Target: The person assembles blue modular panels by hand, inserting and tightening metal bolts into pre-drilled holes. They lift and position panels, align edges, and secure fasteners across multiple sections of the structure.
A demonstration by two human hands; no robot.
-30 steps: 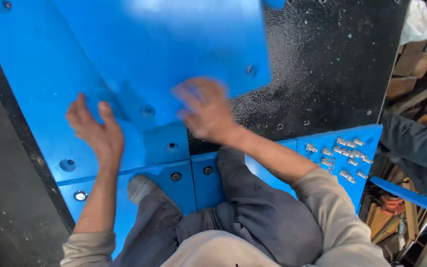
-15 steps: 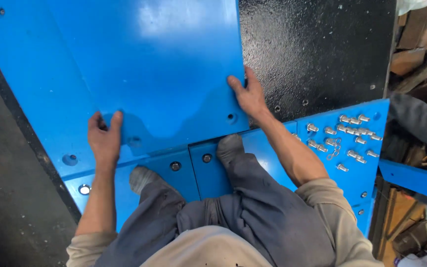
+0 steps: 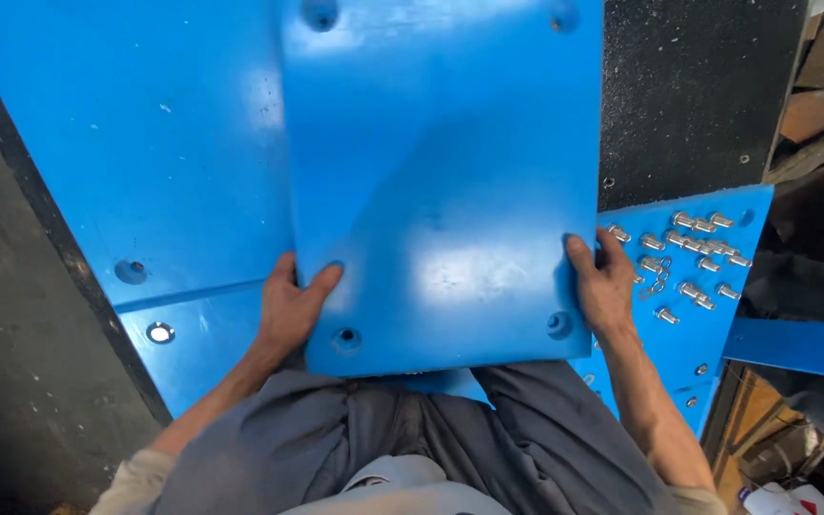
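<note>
A blue panel fills the centre of the frame, lifted over a larger blue sheet. The left hand and right hand each close their grip on its lower side edges. Silver bolts lie scattered at centre right, just beside the right hand.

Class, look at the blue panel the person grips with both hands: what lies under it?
Around the blue panel, held by the left hand and right hand, blue floor plates and black surface show, with bolts alongside. What lies directly beneath is covered.
</note>
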